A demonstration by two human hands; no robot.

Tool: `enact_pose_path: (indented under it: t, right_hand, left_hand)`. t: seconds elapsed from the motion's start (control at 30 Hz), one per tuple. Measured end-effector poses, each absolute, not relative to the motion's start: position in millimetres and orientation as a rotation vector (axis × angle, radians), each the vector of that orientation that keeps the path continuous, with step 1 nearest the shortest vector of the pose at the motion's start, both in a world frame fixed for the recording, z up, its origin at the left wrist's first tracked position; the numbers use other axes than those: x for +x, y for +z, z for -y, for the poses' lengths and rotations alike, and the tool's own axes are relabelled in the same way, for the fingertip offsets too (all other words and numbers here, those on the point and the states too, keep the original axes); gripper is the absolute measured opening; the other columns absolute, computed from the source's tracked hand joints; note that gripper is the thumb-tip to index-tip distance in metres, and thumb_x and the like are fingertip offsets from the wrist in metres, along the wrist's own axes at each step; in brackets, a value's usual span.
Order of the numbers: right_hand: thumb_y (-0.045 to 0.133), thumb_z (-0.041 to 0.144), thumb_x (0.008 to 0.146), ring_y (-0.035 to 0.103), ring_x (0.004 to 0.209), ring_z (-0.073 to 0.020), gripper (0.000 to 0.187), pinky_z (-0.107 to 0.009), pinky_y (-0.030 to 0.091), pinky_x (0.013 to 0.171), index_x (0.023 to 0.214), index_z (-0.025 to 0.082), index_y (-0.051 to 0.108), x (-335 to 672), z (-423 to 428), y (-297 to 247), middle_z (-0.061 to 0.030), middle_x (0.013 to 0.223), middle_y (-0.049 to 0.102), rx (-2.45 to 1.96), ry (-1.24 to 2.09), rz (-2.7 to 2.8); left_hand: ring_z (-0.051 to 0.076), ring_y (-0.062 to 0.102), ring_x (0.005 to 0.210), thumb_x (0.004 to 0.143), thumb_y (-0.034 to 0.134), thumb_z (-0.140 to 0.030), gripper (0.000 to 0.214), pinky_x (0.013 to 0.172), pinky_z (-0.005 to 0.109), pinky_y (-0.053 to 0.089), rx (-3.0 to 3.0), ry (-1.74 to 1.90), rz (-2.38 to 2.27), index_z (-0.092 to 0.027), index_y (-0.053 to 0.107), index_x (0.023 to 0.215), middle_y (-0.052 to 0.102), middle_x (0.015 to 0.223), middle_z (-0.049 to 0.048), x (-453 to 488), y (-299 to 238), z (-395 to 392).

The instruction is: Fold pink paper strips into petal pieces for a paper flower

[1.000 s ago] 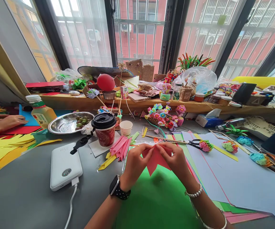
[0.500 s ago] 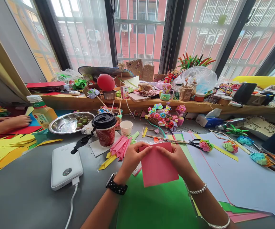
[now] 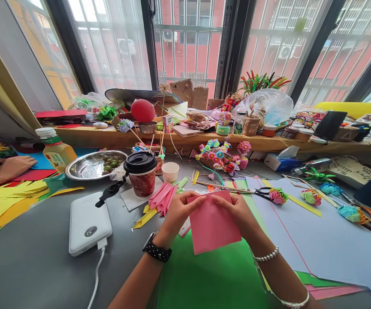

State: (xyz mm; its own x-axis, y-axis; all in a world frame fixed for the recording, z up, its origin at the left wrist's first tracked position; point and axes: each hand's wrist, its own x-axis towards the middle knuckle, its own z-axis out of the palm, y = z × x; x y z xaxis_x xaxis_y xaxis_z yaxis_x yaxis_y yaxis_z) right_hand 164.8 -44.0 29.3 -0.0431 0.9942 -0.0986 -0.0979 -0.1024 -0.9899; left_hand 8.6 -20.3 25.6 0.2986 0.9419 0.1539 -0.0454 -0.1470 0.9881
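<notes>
A pink square of paper (image 3: pixel 211 223) is held just above a green sheet (image 3: pixel 214 279) on the grey table. My left hand (image 3: pixel 179 212) pinches the paper's upper left edge, and a black watch sits on that wrist. My right hand (image 3: pixel 236 211) pinches the upper right edge; beaded bracelets circle that arm. Both hands are closed on the paper, thumbs on top. A stack of folded pink paper pieces (image 3: pixel 162 198) lies just left of my left hand.
A white power bank (image 3: pixel 88 222) with a cable lies at left. Close by stand a lidded coffee cup (image 3: pixel 141 174), a small white cup (image 3: pixel 170 172) and a steel dish (image 3: pixel 90 165). Scissors (image 3: pixel 262 194) rest on white sheets (image 3: pixel 327 244). Another person's hand (image 3: pixel 11 165) rests at far left.
The pink paper, a folded triangle a second ago, has been opened out flat into a square between my hands. The other person's hand at far left shifted slightly.
</notes>
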Motion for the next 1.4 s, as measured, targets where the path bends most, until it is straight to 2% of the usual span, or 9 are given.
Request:
enact_pose_path:
  t: [0.2,0.4,0.5,0.67,0.77,1.4]
  right_hand:
    - [0.066,0.044,0.055,0.055,0.048,-0.0135,0.036,-0.021,0.037,0.042,0.072,0.012,0.063,164.2,42.3,25.8,-0.0039,0.061,0.063,-1.146,1.369,1.059]
    - [0.064,0.041,0.060,0.055,0.050,-0.0137,0.031,-0.021,0.038,0.043,0.073,0.012,0.063,163.0,43.7,25.6,-0.0051,0.065,0.064,-1.084,1.373,1.046]
    - [0.063,0.042,0.060,0.056,0.050,-0.0144,0.033,-0.021,0.039,0.042,0.074,0.012,0.064,163.4,43.3,25.1,-0.0056,0.065,0.064,-1.108,1.323,1.085]
    - [0.061,0.045,0.061,0.058,0.053,-0.0173,0.037,-0.023,0.041,0.043,0.077,0.012,0.063,163.9,39.8,20.4,-0.0062,0.066,0.065,-1.183,1.151,1.123]
    - [0.061,0.046,0.060,0.058,0.053,-0.0186,0.037,-0.024,0.041,0.041,0.076,0.012,0.062,164.2,38.4,18.7,-0.0065,0.066,0.065,-1.235,1.080,1.122]
    - [0.064,0.043,0.059,0.054,0.049,-0.0136,0.037,-0.022,0.039,0.042,0.078,0.011,0.062,161.9,37.9,17.4,-0.0055,0.065,0.064,-1.152,1.240,1.026]
  left_hand:
    - [0.014,0.052,0.066,0.064,0.061,-0.031,0.019,0.056,0.020,0.039,1.418,1.140,-0.927,-0.013,0.064,0.070,0.060,0.070,0.0033,10.6,25.0,20.2]
    - [0.014,0.053,0.067,0.064,0.061,-0.032,0.020,0.056,0.020,0.039,1.383,1.176,-0.945,-0.014,0.063,0.070,0.061,0.073,0.0035,11.9,23.5,20.4]
    - [0.015,0.054,0.068,0.063,0.062,-0.033,0.021,0.057,0.020,0.040,1.360,1.160,-0.943,-0.013,0.063,0.071,0.062,0.075,0.0045,11.4,24.5,20.0]
    - [0.017,0.058,0.069,0.060,0.065,-0.033,0.035,0.057,0.023,0.042,1.194,1.063,-0.872,-0.015,0.061,0.089,0.065,0.081,0.0055,12.2,25.0,19.0]
    - [0.017,0.059,0.069,0.059,0.066,-0.032,0.032,0.057,0.023,0.042,1.170,0.982,-0.850,-0.012,0.064,0.084,0.066,0.080,0.0070,12.8,23.6,18.4]
    - [0.014,0.057,0.067,0.060,0.067,-0.027,0.028,0.059,0.021,0.042,1.068,1.008,-0.831,-0.014,0.066,0.085,0.067,0.076,0.0058,16.9,17.9,19.6]
